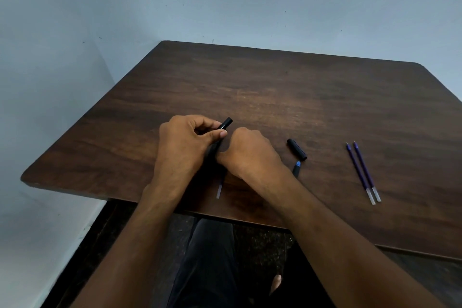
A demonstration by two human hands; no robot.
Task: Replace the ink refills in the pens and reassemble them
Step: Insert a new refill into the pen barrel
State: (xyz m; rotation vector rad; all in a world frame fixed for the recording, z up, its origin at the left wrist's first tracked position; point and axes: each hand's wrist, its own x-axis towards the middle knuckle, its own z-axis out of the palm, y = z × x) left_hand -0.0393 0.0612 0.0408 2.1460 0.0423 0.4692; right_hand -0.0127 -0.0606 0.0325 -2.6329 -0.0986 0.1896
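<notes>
My left hand (pixel 185 142) grips a black pen barrel (pixel 225 124) whose far end sticks out past my thumb. My right hand (pixel 246 151) is closed around the barrel's near end, touching the left hand. Below both hands a thin refill (pixel 219 190) with a clear tail pokes out toward the table's near edge; what holds it is hidden. A black cap (pixel 296 149) lies on the wooden table (pixel 300 97) just right of my right hand. A blue-tipped pen part (pixel 297 167) lies beside my right wrist. Two purple refills (pixel 362 172) lie side by side at the right.
The table sits in a corner against pale blue walls. Its near edge runs under my forearms, and its left edge is close to my left hand. My dark trousers and a bare foot show below, over a dark floor.
</notes>
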